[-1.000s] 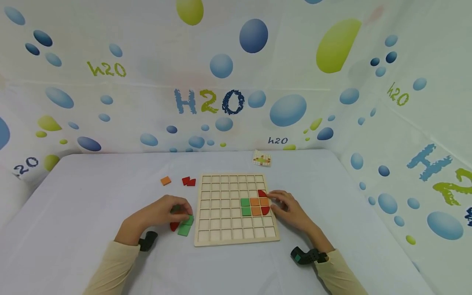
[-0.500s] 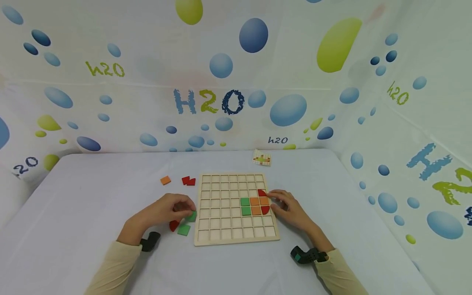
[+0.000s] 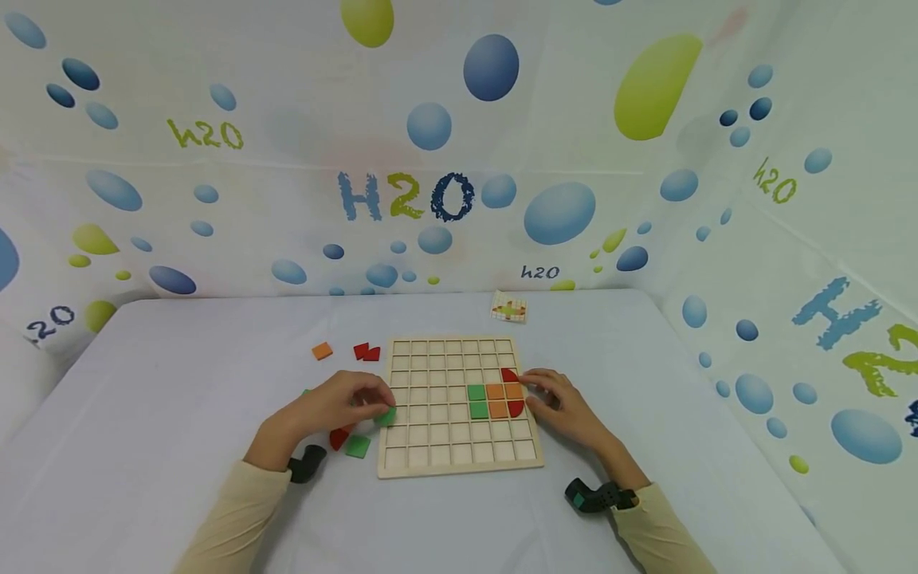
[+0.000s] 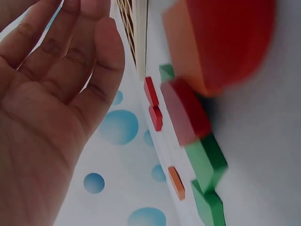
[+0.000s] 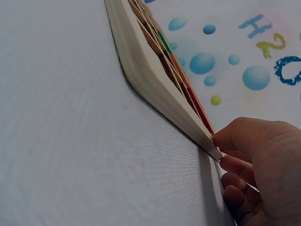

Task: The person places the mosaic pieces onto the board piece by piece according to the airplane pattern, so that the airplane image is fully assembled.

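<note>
My left hand (image 3: 340, 406) pinches a green square tile (image 3: 387, 417) at the left edge of the wooden grid board (image 3: 423, 472). That tile is hidden in the left wrist view, where the palm (image 4: 51, 108) shows beside loose tiles. Fingertips of my right hand (image 3: 566, 408) rest against the board's right edge; in the right wrist view, thumb and finger touch its rim (image 5: 178, 110). Set in the board's right part are green tiles (image 3: 476, 393), orange tiles (image 3: 496, 410) and red rounded tiles (image 3: 515, 409).
Near my left hand lie a red rounded tile (image 3: 339, 439) and a green tile (image 3: 358, 446). An orange tile (image 3: 323, 351) and two red tiles (image 3: 370, 354) lie farther back. Behind the board sits a small pattern card (image 3: 508, 308) on the white-covered table (image 3: 179, 399).
The left hand has moved right, carrying the green tile from the loose pile to the board's left edge. The right hand has stayed at the board's right edge.
</note>
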A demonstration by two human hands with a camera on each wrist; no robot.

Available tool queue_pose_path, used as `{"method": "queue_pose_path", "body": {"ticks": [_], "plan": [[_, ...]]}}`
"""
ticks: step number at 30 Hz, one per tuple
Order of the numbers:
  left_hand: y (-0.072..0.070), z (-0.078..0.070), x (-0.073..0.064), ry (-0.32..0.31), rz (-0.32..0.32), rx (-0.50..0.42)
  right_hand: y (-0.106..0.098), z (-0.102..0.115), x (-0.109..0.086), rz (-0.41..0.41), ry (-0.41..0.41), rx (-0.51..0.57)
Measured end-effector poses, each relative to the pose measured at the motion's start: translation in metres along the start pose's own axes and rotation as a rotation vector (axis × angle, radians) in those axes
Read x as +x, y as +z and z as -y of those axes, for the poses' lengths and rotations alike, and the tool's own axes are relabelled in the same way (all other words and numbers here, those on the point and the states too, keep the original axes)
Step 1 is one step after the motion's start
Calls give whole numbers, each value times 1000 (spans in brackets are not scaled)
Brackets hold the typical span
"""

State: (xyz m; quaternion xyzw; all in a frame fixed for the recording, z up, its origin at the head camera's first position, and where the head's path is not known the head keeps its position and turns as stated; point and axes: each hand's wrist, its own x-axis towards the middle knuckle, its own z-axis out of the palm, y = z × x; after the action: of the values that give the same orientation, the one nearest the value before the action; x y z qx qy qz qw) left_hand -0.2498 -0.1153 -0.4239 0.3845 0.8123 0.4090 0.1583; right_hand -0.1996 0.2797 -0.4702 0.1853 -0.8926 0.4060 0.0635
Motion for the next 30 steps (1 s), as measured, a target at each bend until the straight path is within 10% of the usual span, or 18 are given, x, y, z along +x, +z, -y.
{"method": "queue_pose_path", "body": {"ticks": [30], "plan": [[20, -14, 49, 32, 55, 19, 3, 2, 3, 7, 39, -17]]}}
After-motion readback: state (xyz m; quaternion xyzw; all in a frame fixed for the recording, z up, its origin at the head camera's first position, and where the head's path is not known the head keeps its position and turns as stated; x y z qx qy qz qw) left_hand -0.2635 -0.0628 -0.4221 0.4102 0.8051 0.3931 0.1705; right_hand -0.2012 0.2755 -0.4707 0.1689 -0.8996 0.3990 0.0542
